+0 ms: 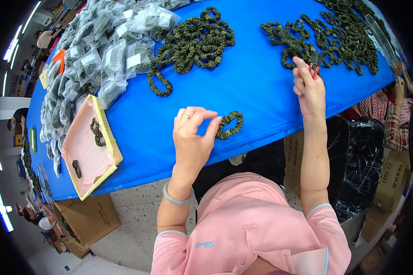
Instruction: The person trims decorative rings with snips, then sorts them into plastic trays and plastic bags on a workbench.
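Note:
My left hand is closed in a pinch, with thumb and forefinger at the left edge of a dark green scrunchie near the table's front edge. A ring and a bangle show on this hand and wrist. Raised over the right side of the table, my right hand is closed around small red-handled snips. Their dark blades point away from me. Just past its fingertips, a blurred green scrunchie overlaps the loose scrunchies at the back right.
A scrunchie heap lies at the back middle, with another spread at right. Clear bags pile up at left. A yellow-rimmed tray holds a few scrunchies. Cardboard boxes stand below the blue table; people work far left.

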Available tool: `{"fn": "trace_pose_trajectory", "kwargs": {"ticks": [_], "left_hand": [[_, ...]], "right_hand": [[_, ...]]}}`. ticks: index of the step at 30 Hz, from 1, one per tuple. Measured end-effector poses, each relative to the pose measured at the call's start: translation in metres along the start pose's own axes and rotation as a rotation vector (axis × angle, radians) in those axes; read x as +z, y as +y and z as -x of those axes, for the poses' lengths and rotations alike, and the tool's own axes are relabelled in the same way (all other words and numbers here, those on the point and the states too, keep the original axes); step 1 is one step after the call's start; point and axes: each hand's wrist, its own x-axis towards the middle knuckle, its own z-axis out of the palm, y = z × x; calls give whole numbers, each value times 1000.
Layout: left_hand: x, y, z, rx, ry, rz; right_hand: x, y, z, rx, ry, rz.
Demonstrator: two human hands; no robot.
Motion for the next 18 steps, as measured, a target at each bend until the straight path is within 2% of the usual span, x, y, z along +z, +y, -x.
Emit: {"fn": "trace_pose_trajectory", "kwargs": {"ticks": [2, 4, 7, 13, 17, 18], "left_hand": [[-5, -6, 7, -16, -133, -43], [9, 3, 4, 26, -35, -104], [16, 10, 6, 65, -138, -213], [29, 5, 9, 133, -108, -403], [21, 14, 8, -484, -79, 626], [21, 14, 8, -483, -77, 624]], "right_hand": [[0, 0, 15, 11, -106, 132], [-1, 7, 31, 66, -302, 179], [9, 21, 53, 11, -376, 284], [13, 12, 71, -169, -389, 553], [21, 5, 86, -257, -363, 509], [24, 4, 88, -259, -364, 507]]}}
